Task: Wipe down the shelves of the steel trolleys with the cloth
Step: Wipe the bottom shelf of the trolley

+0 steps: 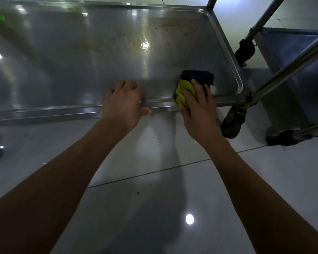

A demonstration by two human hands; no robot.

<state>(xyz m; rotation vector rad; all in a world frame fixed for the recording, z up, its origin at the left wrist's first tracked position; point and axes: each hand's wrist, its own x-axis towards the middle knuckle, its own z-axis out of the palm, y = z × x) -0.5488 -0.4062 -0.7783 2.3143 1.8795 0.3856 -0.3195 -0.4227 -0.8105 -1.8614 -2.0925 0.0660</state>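
the right hand (198,107) presses down on a bunched yellow-green cloth (184,92), fingers spread over it and partly curled round its top, the thumb tucked at the cloth's near edge over the shelf lip. the cloth lies in the near right corner of the steel shelf (81,61), and under and beyond it sits a dark blue pad (198,77), with a small pale corner showing just right of the fingertips. the left hand (125,101) grips the shelf's near rim, fingers curled over onto the shelf surface and the thumb along the outer face of the rim.

farther back on the shelf a patch of yellowish-brown smears (154,32) spreads toward the far right corner, well apart from the cloth. the raised lip runs round the shelf and closes in the cloth on its near and right sides. just right of the corner stands a trolley leg with a black caster (232,123) on the pale tiled floor (154,198). slanting steel tubes (290,70) of a second trolley cross the right side, with another dark caster (245,50) behind and a blue bin (301,57) beyond them.
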